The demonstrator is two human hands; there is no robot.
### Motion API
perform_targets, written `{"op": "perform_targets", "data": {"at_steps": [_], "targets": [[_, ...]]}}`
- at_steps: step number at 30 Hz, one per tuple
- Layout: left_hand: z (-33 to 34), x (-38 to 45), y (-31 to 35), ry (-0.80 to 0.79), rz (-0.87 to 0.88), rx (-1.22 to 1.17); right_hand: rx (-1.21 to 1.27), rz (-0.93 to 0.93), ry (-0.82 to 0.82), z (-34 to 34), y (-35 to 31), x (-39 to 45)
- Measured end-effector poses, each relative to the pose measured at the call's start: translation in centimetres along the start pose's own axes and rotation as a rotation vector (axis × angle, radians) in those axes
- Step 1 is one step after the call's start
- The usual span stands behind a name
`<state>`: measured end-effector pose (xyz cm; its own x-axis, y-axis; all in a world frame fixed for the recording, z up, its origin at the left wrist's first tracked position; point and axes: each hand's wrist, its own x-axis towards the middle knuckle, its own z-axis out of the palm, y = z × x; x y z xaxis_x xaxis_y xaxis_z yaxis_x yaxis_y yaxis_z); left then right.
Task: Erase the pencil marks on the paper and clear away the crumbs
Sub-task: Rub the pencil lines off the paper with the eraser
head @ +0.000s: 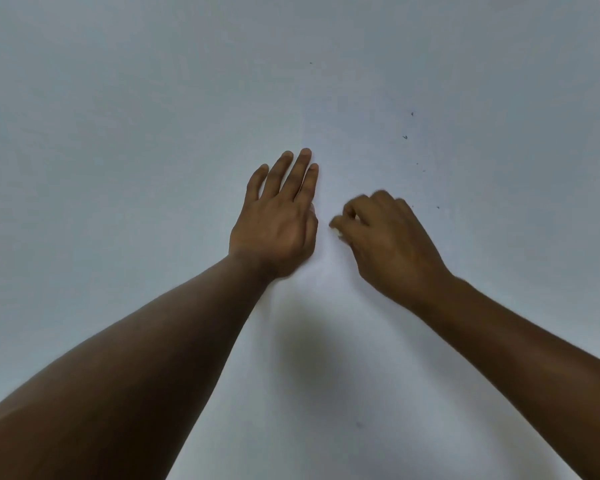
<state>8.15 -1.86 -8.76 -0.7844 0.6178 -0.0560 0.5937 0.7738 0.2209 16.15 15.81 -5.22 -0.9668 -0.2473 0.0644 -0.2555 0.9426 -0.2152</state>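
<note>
Right hand [385, 237] grip pinching, perhaps, a white eraser [336, 233]; left hand [278, 220] flat on paper [361, 98]

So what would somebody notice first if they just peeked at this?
Two bare arms reach in from the bottom over a big white sheet of paper. The left hand lies flat in the middle, and the right hand beside it pinches something small and white. Tiny dark crumbs are scattered to the upper right.

The paper [378, 98] looks matt, smooth and white, dotted with a few dark, gritty crumbs [405, 137], while a small pale, matt eraser [336, 233] shows under the right hand [388, 237].
</note>
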Motion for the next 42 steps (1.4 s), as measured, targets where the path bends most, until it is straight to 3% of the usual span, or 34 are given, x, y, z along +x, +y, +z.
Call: {"op": "perform_targets", "data": {"at_steps": [5,14,19,24,27,34,38,42], "targets": [[-0.1,0.0,0.1,-0.004,-0.002,-0.004,0.062,-0.003,-0.042,-0.6,-0.6,-5.2],[-0.3,-0.3,0.0,0.009,-0.011,-0.056,0.061,0.163,0.18,0.3,-0.2,4.8],[-0.6,-0.2,0.1,-0.007,-0.023,-0.066,-0.005,0.154,0.139,1.2,-1.1,3.9],[-0.6,-0.3,0.3,-0.027,-0.02,-0.013,-0.061,0.012,0.04,0.6,-2.6,-3.2],[-0.5,-0.3,0.3,-0.021,-0.015,-0.011,0.0,0.017,0.015,-0.3,-2.2,-6.5],[-0.4,-0.3,0.3,-0.014,-0.008,-0.008,0.105,0.152,0.119,-0.6,-1.2,-0.2],[-0.4,-0.3,0.2,-0.019,-0.005,-0.01,0.045,0.132,0.075,0.7,-2.1,1.9],[-0.4,-0.3,0.2,-0.023,-0.011,-0.003,0.01,0.035,0.013,0.7,-3.1,-2.0]]}}
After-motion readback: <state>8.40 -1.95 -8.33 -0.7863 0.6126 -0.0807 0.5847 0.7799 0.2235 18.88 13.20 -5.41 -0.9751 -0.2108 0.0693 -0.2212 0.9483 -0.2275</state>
